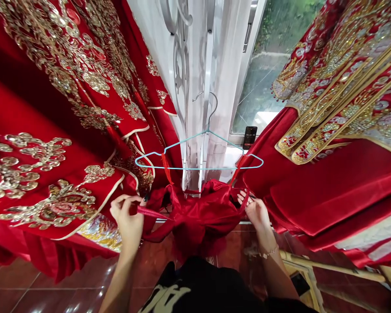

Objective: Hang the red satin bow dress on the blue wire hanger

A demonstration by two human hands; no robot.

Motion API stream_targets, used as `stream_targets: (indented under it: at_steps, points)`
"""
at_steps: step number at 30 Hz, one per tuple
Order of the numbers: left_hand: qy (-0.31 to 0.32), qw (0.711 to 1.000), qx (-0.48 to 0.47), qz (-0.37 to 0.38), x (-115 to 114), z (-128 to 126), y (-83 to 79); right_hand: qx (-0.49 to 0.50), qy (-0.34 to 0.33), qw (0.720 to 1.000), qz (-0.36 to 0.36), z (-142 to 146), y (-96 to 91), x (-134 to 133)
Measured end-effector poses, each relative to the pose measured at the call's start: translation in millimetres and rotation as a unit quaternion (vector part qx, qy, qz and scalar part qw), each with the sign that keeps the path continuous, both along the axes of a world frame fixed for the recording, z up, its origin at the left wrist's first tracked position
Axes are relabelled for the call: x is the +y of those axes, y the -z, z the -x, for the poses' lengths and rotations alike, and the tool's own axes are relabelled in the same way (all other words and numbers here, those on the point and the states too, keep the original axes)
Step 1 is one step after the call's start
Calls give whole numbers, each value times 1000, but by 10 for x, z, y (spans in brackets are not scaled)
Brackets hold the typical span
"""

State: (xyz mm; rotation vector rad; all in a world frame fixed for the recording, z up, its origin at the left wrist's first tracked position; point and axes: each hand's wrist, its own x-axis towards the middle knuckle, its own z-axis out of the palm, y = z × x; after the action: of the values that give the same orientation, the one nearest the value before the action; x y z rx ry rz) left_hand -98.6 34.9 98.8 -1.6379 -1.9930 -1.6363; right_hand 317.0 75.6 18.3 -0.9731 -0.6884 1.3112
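Note:
A red satin dress (pixel 202 204) hangs by thin red straps from a light blue hanger (pixel 198 168). The hanger's metal hook (pixel 217 104) points upward in front of a white rail. My left hand (pixel 127 213) is closed in a pinch on a red satin strap (pixel 153 213), which it draws out to the left of the dress. On the other side, my right hand (pixel 256 211) is palm up with its fingers curled at a red strap loop along the dress's right edge. The fingertips there are partly hidden behind the strap. The dress's lower part bunches close to my body.
Red garments with gold sequin embroidery (pixel 61 204) hang on the left, and beaded ones (pixel 345 100) on the right. A white metal rack (pixel 179 65) stands ahead. A phone (pixel 250 137) showing a timer is by the window (pixel 263 78). A wooden stool frame (pixel 308 278) sits lower right on the tiled floor.

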Motion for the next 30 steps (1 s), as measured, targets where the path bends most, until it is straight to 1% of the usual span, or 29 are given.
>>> stream_targets:
  at_steps: [1, 2, 3, 5, 6, 7, 9, 11, 12, 14, 17, 19, 22, 25, 27, 30]
  points:
    - [-7, 997, -71, 8, -4, -15, 30, 28, 22, 999, -27, 48, -9, -19]
    - [5, 988, -151, 17, 1, -20, 48, 41, 50, 996, -56, 92, -35, -29]
    - [27, 971, -235, 24, 19, -21, 54, 36, 87, 992, -86, 133, -79, -32]
    - [62, 925, -375, 9, 98, -26, 28, -24, 183, 972, -144, 207, -201, -9]
    - [65, 907, -415, -20, 159, -34, -2, -64, 231, 956, -169, 240, -272, 16]
    - [60, 899, -431, -59, 233, -47, -40, -103, 271, 938, -190, 267, -343, 49]
    - [47, 898, -418, -130, 410, -75, -130, -163, 315, 910, -217, 292, -472, 139]
    - [50, 895, -411, -164, 601, -89, -218, -191, 330, 895, -231, 260, -573, 249]
    - [59, 889, -420, -172, 692, -87, -259, -192, 335, 891, -237, 220, -614, 307]
    - [83, 865, -457, -192, 847, -70, -330, -189, 325, 892, -250, 104, -685, 421]
    - [121, 828, -508, -204, 996, -45, -425, -198, 269, 903, -271, -99, -813, 560]
    - [138, 824, -521, -177, 1043, -43, -491, -222, 224, 907, -279, -206, -936, 618]
    - [181, 848, -484, -115, 1065, -48, -602, -272, 154, 908, -279, -290, -1180, 645]
    - [238, 872, -418, -92, 1066, -40, -712, -334, 84, 899, -271, -305, -1456, 634]
    - [264, 889, -367, -75, 1075, -23, -774, -393, 48, 880, -263, -293, -1630, 626]
    - [283, 916, -284, -34, 1128, 0, -861, -495, 10, 832, -251, -252, -1829, 620]
